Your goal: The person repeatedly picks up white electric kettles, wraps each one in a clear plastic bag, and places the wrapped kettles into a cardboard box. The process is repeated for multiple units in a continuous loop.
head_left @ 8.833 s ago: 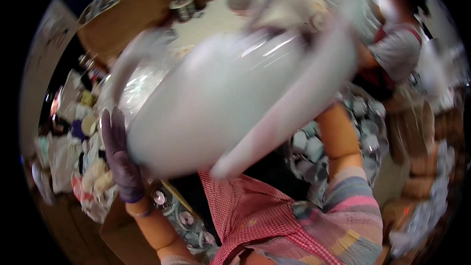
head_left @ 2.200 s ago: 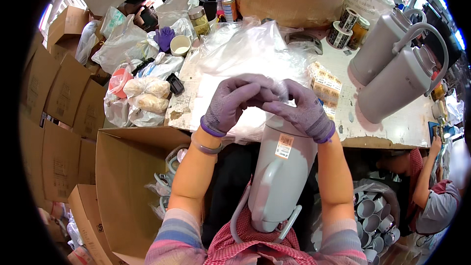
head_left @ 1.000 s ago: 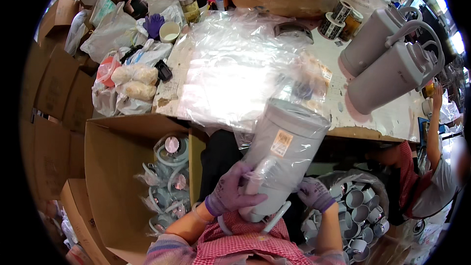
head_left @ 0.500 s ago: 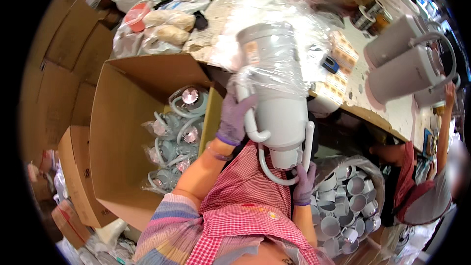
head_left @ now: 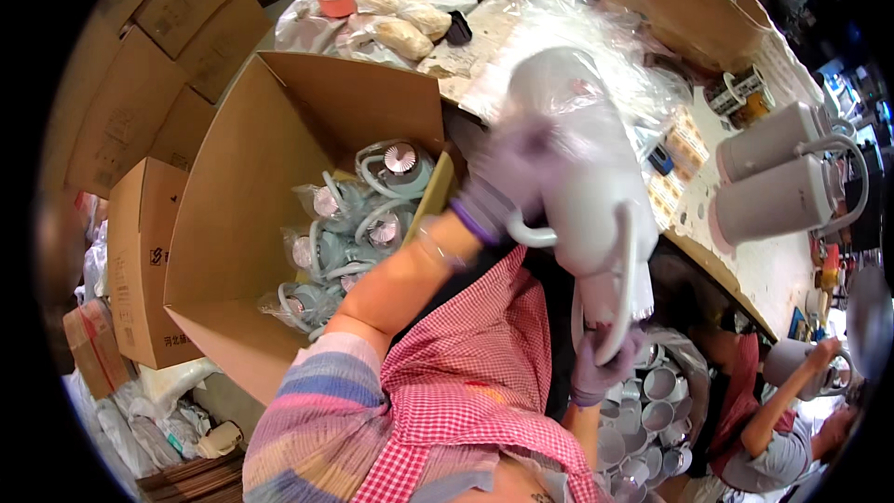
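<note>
Pale-grey, plastic-looking rounded jug (head_left: 596,197), tilted beside the white desk (head_left: 759,265); my purple-gloved left hand (head_left: 514,172) blurs against it, fingers' grip unclear; right hand's (head_left: 602,371) fingers curl round its handle (head_left: 627,275); steadying both ends seems wise.

The table (head_left: 768,270) has a pale, worn top with a brown edge. Left of the table, stacked cartons (head_left: 121,121) rise; lower left of it shows dull floor (head_left: 233,401). Beyond its far right, the room darkens.
</note>
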`<state>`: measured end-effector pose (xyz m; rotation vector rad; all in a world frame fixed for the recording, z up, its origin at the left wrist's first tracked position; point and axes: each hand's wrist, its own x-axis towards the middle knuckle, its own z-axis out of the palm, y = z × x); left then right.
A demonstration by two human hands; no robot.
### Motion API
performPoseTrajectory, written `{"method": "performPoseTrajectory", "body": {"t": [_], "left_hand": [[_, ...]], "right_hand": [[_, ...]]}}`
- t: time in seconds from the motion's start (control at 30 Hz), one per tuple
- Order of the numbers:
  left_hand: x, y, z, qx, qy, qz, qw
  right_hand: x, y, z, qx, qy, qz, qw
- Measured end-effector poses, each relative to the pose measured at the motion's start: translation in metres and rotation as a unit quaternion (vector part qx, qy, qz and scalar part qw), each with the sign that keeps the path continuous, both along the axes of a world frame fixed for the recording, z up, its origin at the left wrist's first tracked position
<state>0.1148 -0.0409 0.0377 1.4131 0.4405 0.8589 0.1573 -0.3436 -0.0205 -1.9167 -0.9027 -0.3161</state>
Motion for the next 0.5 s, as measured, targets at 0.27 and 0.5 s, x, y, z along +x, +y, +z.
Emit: {"method": "performPoseTrajectory", "body": {"t": [0.27,0.5], "left_hand": [[-0.012,-0.115,0.082,0.338,0.019,-0.446,0.829],[-0.103,0.08,0.167,0.518,0.305,-0.248,0.76]], "right_hand": [[0.019,0.019,0.133,0.129,0.147,0.4,0.895],[0.066,0.076,0.176,0.164,0.287,0.462,0.823]]}}
